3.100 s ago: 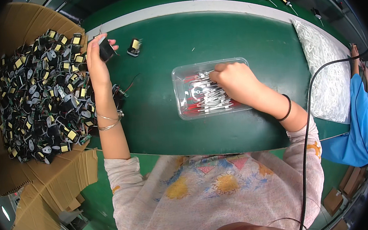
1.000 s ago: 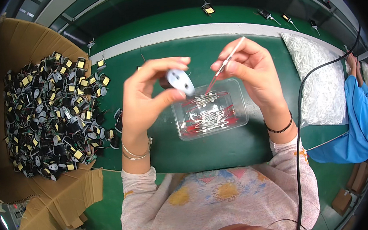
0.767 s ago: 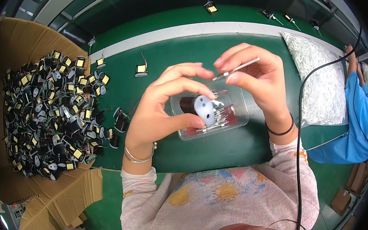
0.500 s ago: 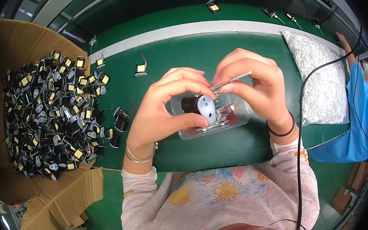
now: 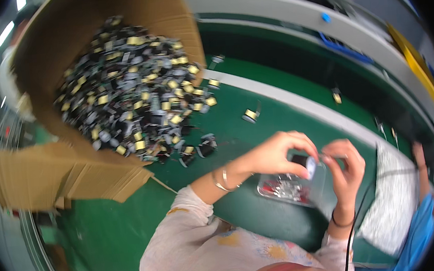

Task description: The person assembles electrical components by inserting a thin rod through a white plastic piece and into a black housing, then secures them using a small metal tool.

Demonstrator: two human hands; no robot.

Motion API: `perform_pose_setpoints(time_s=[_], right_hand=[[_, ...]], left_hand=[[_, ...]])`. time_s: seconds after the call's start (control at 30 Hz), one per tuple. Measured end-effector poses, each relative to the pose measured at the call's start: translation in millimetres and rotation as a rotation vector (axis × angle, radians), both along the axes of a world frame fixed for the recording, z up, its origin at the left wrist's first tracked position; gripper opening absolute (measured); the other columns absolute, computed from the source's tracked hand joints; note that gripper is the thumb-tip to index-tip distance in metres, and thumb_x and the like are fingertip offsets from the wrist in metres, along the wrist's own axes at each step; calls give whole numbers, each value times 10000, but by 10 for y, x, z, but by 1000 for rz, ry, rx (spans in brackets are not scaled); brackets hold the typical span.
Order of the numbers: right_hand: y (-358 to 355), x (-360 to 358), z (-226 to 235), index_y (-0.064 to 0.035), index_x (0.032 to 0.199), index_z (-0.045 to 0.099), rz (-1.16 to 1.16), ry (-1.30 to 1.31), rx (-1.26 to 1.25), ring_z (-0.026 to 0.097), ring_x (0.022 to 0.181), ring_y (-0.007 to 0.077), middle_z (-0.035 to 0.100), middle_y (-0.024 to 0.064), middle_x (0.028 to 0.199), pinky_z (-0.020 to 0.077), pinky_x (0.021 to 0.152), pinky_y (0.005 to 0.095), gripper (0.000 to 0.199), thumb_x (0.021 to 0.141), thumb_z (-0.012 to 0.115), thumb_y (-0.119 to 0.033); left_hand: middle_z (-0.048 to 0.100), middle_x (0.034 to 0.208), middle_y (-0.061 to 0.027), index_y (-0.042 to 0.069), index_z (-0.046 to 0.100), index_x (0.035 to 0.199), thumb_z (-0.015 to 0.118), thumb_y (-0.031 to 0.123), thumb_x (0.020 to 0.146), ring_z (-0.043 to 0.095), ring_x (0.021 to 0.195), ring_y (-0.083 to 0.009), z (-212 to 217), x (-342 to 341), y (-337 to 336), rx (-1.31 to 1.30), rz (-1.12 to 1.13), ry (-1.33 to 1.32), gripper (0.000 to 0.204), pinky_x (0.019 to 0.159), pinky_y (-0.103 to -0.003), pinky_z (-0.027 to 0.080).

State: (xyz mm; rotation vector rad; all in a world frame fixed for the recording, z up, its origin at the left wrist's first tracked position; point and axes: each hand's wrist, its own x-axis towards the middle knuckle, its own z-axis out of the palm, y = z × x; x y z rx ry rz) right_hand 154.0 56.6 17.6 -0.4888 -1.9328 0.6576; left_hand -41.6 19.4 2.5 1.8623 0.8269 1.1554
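Small black part with white round face [image 5: 306,165]: held above clear plastic tray [image 5: 289,188] on green desk [image 5: 237,128]. Left hand [image 5: 275,153] fingers clamped on it; right hand [image 5: 345,168] fingers pinched together just beside. Cardboard box [image 5: 75,168] of like parts far left; white bag [image 5: 388,208] right.

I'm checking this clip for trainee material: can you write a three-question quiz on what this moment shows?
1. True or false: the left hand holds a small dark part with a white end.
2. What lies under both hands? A) clear plastic tray B) metal bowl C) wooden board
3. Fill in: the heap of small parts lies in an opened ____ box.

Key: 1 true; 2 A; 3 cardboard. The right hand meets the same part at its fingertips.
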Motion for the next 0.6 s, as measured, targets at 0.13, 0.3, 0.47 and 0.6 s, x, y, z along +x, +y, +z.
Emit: perform_pose_setpoints(time_s=[0.13,0.3,0.47,0.6], right_hand=[[-118,73,-17,33,745,579,-63,50,-56,597,703,223,612,122,736,464,624,280,142,641,660,85],[-147,127,-4,36,774,580,-45,98,-181,592,724,203,600,127,773,481,647,273,125,676,631,96],[5,238,24,37,820,565,30,284,-163,589,736,198,594,129,794,485,663,270,127,716,621,82],[2,360,64,29,911,542,-22,554,-112,608,760,202,599,144,857,511,679,293,173,758,615,65]], left_hand=[[616,971,-72,51,652,928,759,113,651,566,959,-195,-18,79,-54,-68,-85,-79,303,871,-311,422],[613,973,-78,48,654,930,764,116,645,568,951,-196,-12,107,-89,-88,-107,-104,314,863,-309,427],[626,962,-86,31,650,913,763,93,639,579,943,-198,70,19,-43,-24,-74,-69,303,858,-316,441],[629,1014,-132,3,568,983,737,-17,651,598,965,-201,67,138,-30,-119,-5,-151,373,855,-310,464]])
